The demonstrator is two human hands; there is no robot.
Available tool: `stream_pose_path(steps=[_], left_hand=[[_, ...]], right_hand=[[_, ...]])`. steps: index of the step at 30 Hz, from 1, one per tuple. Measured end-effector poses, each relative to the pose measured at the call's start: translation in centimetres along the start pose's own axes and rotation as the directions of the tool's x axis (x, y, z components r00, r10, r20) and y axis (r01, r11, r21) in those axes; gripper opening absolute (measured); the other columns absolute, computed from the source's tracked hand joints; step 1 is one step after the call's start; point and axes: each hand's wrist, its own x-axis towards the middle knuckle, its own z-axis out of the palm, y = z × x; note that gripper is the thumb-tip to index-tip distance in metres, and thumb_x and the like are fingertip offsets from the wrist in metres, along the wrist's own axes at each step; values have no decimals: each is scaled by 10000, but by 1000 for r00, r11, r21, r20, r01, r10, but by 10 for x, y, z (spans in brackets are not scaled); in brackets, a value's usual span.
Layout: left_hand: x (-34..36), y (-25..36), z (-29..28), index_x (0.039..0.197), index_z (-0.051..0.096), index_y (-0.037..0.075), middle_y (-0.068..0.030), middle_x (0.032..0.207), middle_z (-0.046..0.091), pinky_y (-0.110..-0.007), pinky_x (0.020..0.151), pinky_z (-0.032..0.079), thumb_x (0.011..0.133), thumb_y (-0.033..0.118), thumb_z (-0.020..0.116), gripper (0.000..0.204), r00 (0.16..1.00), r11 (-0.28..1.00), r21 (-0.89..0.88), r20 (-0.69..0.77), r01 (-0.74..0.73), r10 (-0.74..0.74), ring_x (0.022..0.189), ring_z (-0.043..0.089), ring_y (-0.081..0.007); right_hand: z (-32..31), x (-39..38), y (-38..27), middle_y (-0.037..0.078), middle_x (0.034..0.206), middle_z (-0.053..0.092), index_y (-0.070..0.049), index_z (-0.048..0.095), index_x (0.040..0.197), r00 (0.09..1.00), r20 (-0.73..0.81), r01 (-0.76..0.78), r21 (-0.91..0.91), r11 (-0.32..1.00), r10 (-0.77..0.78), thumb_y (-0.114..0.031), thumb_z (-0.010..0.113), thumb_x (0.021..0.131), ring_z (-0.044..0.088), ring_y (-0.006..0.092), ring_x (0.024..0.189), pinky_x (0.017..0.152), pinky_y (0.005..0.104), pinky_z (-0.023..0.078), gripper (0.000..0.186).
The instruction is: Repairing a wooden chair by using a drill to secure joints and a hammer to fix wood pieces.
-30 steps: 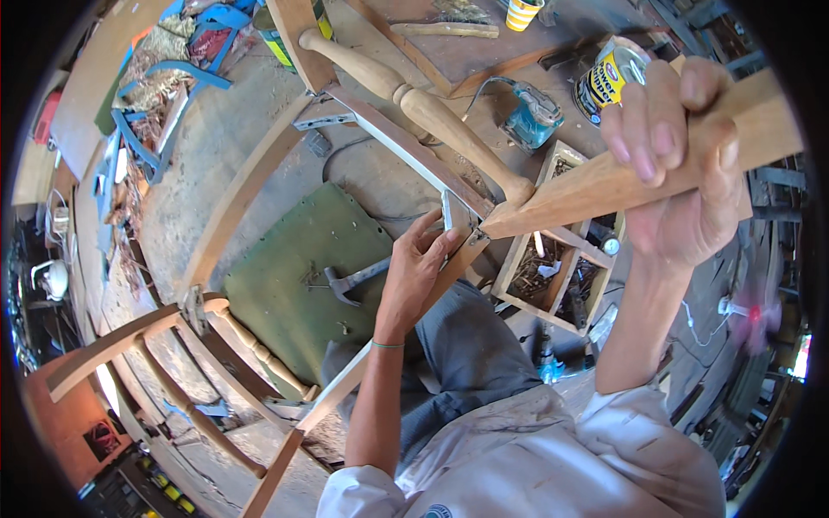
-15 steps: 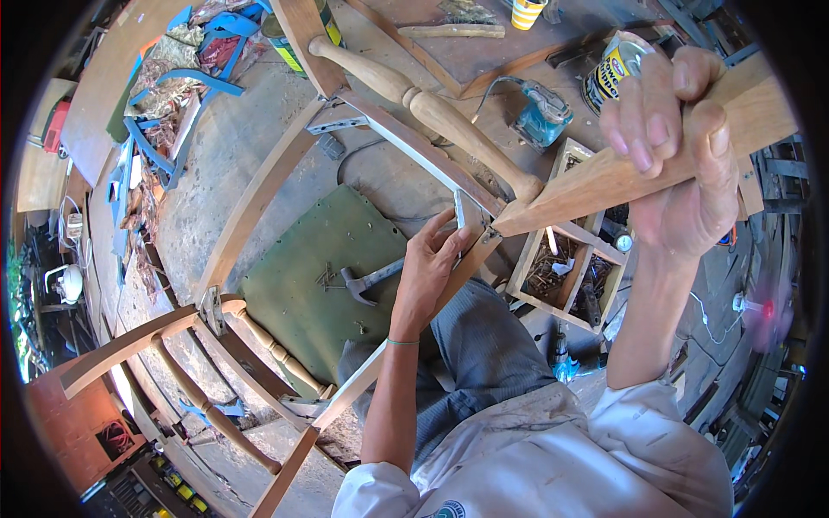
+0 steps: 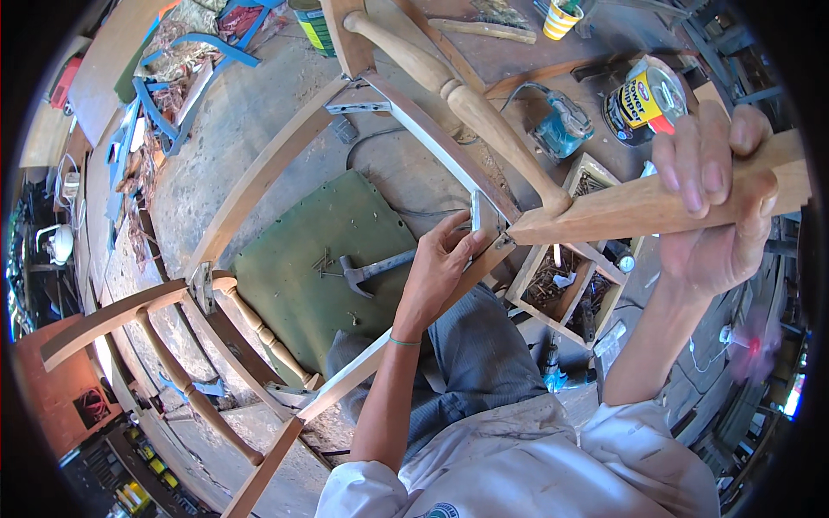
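Our right hand (image 3: 712, 198) and the wooden leg (image 3: 617, 211) in its grip sat lower and farther right in view than half a second earlier, and the leg's outer end had tipped downward. Nearly everything else had shifted in view too, so we could not tell how much came from our head. More of the one yellow-labelled can (image 3: 630, 108) showed beyond our knuckles.

We counted two hands at work on one wooden chair frame (image 3: 259, 177), which spread across the middle and left, in front of us and over our lap. Our right fingers (image 3: 715, 160) were clenched around the leg. Our left hand (image 3: 432, 272) kept its place at the near corner, its fingers (image 3: 449, 226) against a metal bracket (image 3: 476, 211); whether they pinched it or only touched it we could not tell.

Four such brackets showed at the frame's corners. We saw three turned spindles: one long spindle (image 3: 458, 99) meeting the leg, and two others (image 3: 177, 375) at lower left.

Seen through the frame, one green panel (image 3: 294, 224) carried one hammer (image 3: 367, 272) and a few loose nails (image 3: 324, 263). To the right stood one divided wooden box (image 3: 548, 321), with one teal sander (image 3: 561, 128) beyond it, and farther off one striped cup (image 3: 560, 23).
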Motion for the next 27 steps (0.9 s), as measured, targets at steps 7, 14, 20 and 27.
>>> stream_pose_path(steps=[7, 14, 20, 27], left_hand=[[2, 2, 3, 1385, 489, -32, -157, 1129, 689, -300, 947, 470, 981, 301, 616, 539, 1000, 1000, -10, 18, -4, 4, 1047, 607, -137], [1, -1, 1, 1371, 491, -54, -170, 1132, 689, -304, 955, 470, 985, 263, 610, 514, 1000, 1000, 10, 0, -8, 8, 1058, 609, -143], [1, -4, 0, 1356, 494, -74, -178, 1113, 693, -300, 950, 470, 985, 255, 610, 509, 1000, 1000, 19, -7, -15, 15, 1053, 608, -140], [2, -2, -3, 1345, 501, -81, -181, 1104, 694, -297, 934, 473, 979, 246, 612, 504, 1000, 998, 55, -25, -13, 14, 1043, 613, -147]], right_hand=[[-13, 4, 0, 24, 862, 499, -44, 462, 1203, 991, 118, 61, 47, 997, -66, -312, 580, 980, 467, 97, 710, 703, 264, 381, 368], [-5, 3, -1, 21, 855, 501, -46, 470, 1182, 995, 95, 37, 47, 998, -41, -320, 612, 967, 473, 99, 717, 716, 276, 378, 376], [-8, 1, -2, 17, 848, 499, -53, 476, 1164, 996, 84, 10, 59, 998, -14, -317, 640, 951, 476, 92, 715, 728, 282, 376, 377], [-6, 1, -4, 7, 838, 461, -53, 481, 1102, 1000, -16, -7, 79, 997, 8, -274, 681, 913, 454, 85, 717, 740, 272, 368, 353]])
